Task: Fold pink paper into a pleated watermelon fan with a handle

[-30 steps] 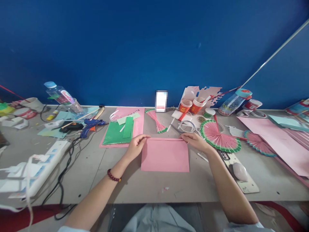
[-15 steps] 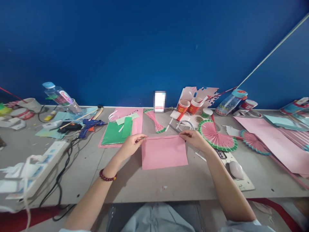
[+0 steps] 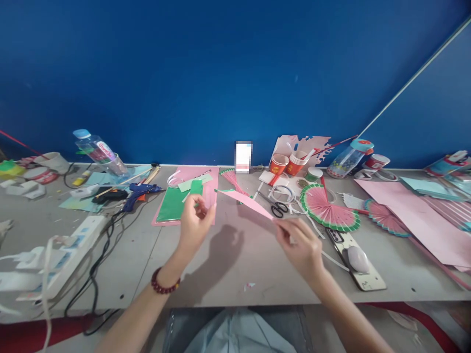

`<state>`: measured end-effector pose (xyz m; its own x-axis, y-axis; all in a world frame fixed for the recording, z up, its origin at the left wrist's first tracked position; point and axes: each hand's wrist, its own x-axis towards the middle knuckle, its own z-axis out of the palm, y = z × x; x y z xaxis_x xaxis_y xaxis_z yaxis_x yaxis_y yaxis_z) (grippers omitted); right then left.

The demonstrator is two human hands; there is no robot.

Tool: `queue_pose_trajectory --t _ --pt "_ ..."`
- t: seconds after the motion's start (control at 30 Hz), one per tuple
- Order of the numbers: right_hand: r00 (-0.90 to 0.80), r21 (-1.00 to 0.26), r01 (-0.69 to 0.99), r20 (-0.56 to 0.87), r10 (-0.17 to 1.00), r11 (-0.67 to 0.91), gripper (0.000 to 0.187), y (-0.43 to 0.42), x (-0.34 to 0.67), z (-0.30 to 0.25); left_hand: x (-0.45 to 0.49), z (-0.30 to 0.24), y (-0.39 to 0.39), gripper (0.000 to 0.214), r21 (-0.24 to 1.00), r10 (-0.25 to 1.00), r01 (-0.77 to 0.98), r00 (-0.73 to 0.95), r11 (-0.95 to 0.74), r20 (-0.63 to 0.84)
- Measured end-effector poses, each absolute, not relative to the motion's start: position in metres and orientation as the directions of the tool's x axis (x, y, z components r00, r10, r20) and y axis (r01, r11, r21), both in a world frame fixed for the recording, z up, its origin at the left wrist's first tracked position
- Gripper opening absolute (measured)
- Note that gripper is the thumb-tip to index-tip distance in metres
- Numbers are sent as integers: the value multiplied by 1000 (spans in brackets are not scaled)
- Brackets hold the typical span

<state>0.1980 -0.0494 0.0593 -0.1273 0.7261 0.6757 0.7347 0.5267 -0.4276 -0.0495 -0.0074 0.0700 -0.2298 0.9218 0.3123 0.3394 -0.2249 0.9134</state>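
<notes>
A pink paper sheet [image 3: 247, 203] hangs in the air above the grey table [image 3: 235, 274], seen nearly edge-on and casting a shadow below. My left hand [image 3: 195, 223] pinches its left end with closed fingers. My right hand [image 3: 300, 245] pinches its right end, lower and nearer to me. A red bead bracelet [image 3: 165, 286] is on my left wrist. Black scissors [image 3: 275, 206] lie just beyond the sheet.
Green paper on a pink sheet [image 3: 176, 203] lies to the left, with a blue glue gun [image 3: 138, 191], cables and a power strip [image 3: 62, 255]. Watermelon paper fans [image 3: 327, 208], red paper cups [image 3: 289, 164], a phone [image 3: 355, 257] and big pink sheets [image 3: 423, 215] are on the right.
The pink sheet lay flat on the table with both hands at its far corners. Now both hands have lifted it off the table and tilted it nearly edge-on.
</notes>
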Motion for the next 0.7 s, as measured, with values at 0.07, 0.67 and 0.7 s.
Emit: queue_pose_trajectory --t 0.07,0.67,0.7 --pt "-205 -426 713 632 747 557 34 -67 178 37 -32 55 -25 22 979 997 199 -50 -53 64" --pt "-420 -664 546 311 853 511 30 13 178 40 -69 36 -28 28 935 938 345 343 -80 -47" --pt "-446 -655 545 303 842 524 36 27 184 44 -70 42 -24 28 927 924 361 378 -99 -49"
